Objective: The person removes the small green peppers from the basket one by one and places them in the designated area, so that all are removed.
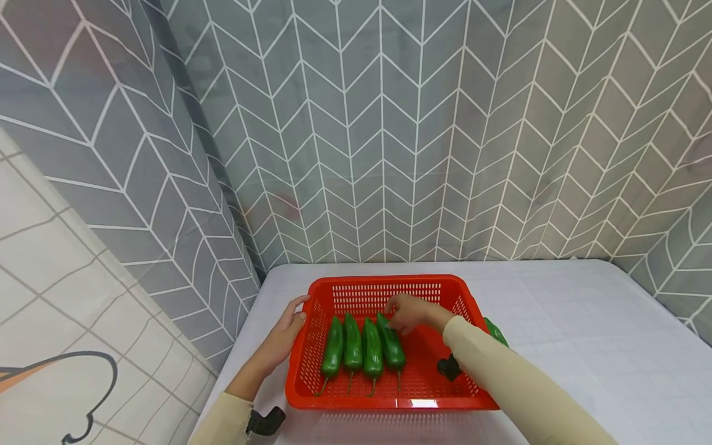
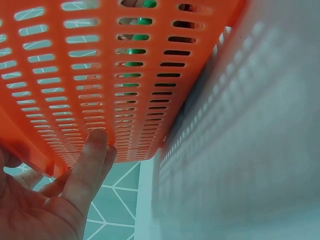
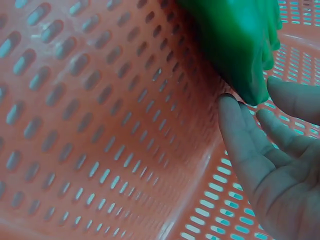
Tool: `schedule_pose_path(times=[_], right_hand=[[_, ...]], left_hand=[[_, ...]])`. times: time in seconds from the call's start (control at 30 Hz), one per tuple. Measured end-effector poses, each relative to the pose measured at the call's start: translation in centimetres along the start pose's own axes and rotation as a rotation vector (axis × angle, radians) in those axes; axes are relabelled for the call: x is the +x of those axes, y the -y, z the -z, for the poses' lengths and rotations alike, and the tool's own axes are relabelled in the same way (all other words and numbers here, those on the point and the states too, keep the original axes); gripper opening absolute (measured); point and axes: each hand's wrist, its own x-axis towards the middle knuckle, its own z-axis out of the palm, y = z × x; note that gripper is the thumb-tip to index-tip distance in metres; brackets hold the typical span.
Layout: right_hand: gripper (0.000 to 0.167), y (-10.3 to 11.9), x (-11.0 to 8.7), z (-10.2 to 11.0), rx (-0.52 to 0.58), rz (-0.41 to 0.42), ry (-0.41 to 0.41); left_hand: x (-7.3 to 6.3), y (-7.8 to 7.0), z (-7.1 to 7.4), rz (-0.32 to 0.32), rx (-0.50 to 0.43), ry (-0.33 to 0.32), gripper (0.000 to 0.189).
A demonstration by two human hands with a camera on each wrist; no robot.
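Observation:
Four green peppers lie side by side in a red plastic basket [image 1: 439, 395], stems toward me. The rightmost pepper [image 1: 394, 353] has its tip between the thumb and fingers of my right hand [image 1: 413, 314]. In the right wrist view, that hand [image 3: 285, 170] has loosely extended fingers close around the pepper's tip [image 3: 252, 90]; firm contact is unclear. My left hand [image 1: 280, 340] rests at the basket's left rim. The left wrist view shows its fingers [image 2: 89, 165] extended against the perforated outer wall [image 2: 105, 90].
Another green pepper [image 1: 495, 332] lies outside the basket on the right, partly hidden by my right sleeve [image 1: 512, 371]. The basket stands on a white-covered table [image 1: 589, 334]. A grey patterned curtain [image 1: 389, 154] hangs behind, and a white tiled surface [image 1: 72, 296] is at left.

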Motion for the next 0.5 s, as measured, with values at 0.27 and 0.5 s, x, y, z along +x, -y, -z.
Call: schedule_pose_path(times=[0.27, 0.5], right_hand=[[0.027, -0.22, 0.11, -0.19, 0.007, -0.026, -0.011], [0.023, -0.27, 0.15, -0.4, 0.038, -0.03, 0.001]], left_hand=[[-0.07, -0.14, 0.03, -0.001, -0.001, 0.012, 0.047], [-0.12, -0.07, 0.04, 0.001, 0.006, 0.001, 0.047]])
